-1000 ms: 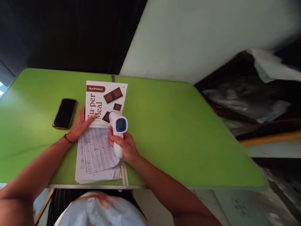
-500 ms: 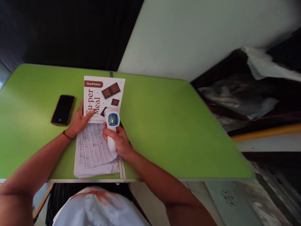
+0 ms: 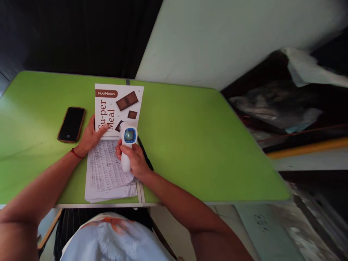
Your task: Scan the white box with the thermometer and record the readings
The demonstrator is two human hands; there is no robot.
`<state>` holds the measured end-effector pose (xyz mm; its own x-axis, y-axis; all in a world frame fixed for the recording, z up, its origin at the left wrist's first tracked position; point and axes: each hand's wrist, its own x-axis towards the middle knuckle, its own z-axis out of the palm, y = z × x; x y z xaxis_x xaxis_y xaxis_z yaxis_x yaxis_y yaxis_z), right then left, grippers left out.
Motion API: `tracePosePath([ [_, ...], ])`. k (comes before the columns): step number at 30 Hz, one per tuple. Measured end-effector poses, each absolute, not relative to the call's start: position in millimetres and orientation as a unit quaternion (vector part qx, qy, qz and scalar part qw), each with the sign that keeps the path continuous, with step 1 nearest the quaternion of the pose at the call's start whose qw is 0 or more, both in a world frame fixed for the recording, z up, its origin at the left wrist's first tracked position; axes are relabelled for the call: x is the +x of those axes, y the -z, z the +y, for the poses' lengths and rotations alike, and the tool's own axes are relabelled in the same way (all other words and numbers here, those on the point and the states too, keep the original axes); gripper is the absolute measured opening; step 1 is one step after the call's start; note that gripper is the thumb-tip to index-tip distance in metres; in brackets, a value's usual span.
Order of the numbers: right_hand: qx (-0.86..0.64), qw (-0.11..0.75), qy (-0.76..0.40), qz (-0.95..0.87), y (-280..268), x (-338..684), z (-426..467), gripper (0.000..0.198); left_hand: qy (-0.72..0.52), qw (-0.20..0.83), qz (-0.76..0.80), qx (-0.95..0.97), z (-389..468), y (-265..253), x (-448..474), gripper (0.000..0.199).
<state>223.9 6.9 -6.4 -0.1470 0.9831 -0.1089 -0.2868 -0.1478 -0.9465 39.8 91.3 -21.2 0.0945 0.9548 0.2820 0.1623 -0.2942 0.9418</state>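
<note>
My left hand (image 3: 92, 135) grips the lower left edge of a white box (image 3: 127, 92), its thumb across the front. "NutriMotion" and "Su-per Meal" are printed there beside chocolate pieces; whether it is a box or a booklet I cannot fully tell, as only the front shows. Wrapped round the handle of a white infrared thermometer (image 3: 126, 159) is my right hand (image 3: 136, 159). The thermometer's blue-framed screen faces me, and its head overlaps the lower right corner of the printed front. Below both hands lie handwritten paper sheets (image 3: 106, 170), partly covered.
A dark phone (image 3: 71, 124) in a brown case lies left of my left hand on the green table (image 3: 195, 145). A thin black object (image 3: 145, 156) lies beside my right hand. Shelves with plastic-wrapped things (image 3: 272, 105) stand at the right, by a pale wall.
The whole view has shifted slightly, so the table and hands appear a little higher. Both hands keep their holds, with the thermometer still in front of the box's lower right corner.
</note>
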Motion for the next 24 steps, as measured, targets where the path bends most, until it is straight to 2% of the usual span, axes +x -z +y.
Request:
tracePosePath([
  [5, -0.425, 0.496, -0.634, -0.414, 6.0, 223.3, 4.2, 0.036, -0.487, 0.400, 0.457, 0.628, 91.0, 18.7, 39.2, 0.076],
  [13, -0.418, 0.502, -0.623, -0.431, 0.2, 219.7, 3.4, 0.038, -0.497, 0.386, 0.433, 0.645, 92.8, 17.3, 39.9, 0.064],
  [24, -0.403, 0.502, -0.624, -0.443, 2.0, 221.3, 3.9, 0.040, -0.495, 0.407, 0.429, 0.637, 92.2, 14.1, 40.0, 0.069],
])
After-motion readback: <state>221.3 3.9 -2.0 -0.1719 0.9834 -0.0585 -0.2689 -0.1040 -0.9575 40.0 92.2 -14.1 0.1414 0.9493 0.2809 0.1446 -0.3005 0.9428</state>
